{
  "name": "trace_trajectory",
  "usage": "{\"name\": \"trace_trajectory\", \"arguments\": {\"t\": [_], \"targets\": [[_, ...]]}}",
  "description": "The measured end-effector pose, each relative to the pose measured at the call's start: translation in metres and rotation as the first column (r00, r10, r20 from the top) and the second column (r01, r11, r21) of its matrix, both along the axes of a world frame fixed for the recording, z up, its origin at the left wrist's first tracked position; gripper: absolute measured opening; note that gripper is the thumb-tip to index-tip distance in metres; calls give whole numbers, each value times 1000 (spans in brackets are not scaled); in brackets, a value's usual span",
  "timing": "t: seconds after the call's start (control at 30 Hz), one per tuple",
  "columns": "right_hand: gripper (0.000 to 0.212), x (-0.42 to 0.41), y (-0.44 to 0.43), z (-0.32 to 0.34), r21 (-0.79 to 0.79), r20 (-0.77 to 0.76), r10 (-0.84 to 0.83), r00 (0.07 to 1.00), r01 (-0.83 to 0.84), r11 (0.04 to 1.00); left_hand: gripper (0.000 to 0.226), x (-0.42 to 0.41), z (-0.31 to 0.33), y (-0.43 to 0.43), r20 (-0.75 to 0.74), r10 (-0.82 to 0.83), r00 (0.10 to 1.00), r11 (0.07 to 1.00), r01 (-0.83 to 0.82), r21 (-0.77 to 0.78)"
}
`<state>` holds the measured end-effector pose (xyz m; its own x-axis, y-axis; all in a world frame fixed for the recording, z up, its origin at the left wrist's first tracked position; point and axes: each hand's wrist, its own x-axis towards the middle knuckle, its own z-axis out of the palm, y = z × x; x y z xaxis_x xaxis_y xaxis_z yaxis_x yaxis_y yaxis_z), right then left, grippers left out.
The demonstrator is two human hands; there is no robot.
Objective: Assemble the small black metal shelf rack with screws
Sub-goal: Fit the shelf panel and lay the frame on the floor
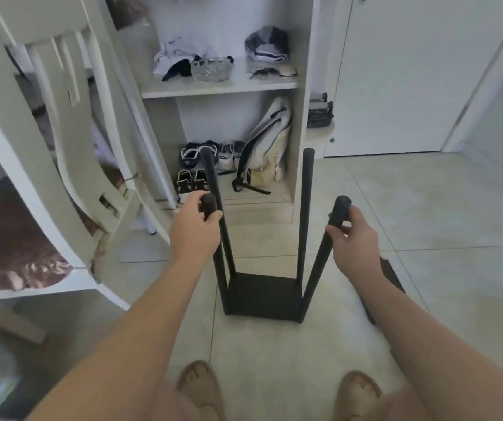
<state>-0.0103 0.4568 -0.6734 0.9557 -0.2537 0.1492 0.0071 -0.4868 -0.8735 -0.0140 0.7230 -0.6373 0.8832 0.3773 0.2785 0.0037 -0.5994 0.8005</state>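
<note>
Left hand [194,229] and right hand [355,238] each hold one of four posts [306,208]

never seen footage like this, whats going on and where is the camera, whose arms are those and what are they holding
There is no machine here: this is one picture from a wide-angle camera worn on a person's head, looking forward and down. The two arms are that person's own, and their feet show at the bottom. On the tiled floor stands a small black rack: a flat base with four upright poles. The left hand grips the top of the near left pole; the right hand grips the near right pole. Behind is a white cabinet holding shoes and a backpack.
</note>
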Motion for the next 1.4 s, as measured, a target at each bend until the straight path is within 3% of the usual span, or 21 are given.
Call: {"name": "trace_trajectory", "arguments": {"t": [0.2,0.43,0.6,0.73,1.03,1.27,1.33,1.4], "targets": [[40,11,25,-20,-6,29,20,999,-20,1000,20,-9,-29,27,59,69,996,997,-69,13],[30,21,31,-38,-31,76,24,997,-22,999,28,0,-56,38,119,50,992,995,-40,-92],[23,33,25,-61,-103,-28,37,999,-40,994,23,14,-77,44,-57,-13,998,993,6,-118],[30,40,20,-75,-176,-216,78,973,-118,977,13,18,-92,41,-210,-26,977,990,-4,-143],[32,40,31,-84,-176,-243,133,961,-178,968,10,16,-93,47,-234,87,968,981,-124,-147],[34,37,34,-86,-185,-261,152,953,-205,961,22,5,-88,52,-242,67,968,989,-96,-113],[36,36,33,-85,-187,-275,163,948,-219,958,33,1,-87,52,-341,45,939,992,-83,-100],[42,33,31,-84,-183,-307,181,934,-245,952,48,-6,-87,51,-542,20,840,998,-51,-42]]}}
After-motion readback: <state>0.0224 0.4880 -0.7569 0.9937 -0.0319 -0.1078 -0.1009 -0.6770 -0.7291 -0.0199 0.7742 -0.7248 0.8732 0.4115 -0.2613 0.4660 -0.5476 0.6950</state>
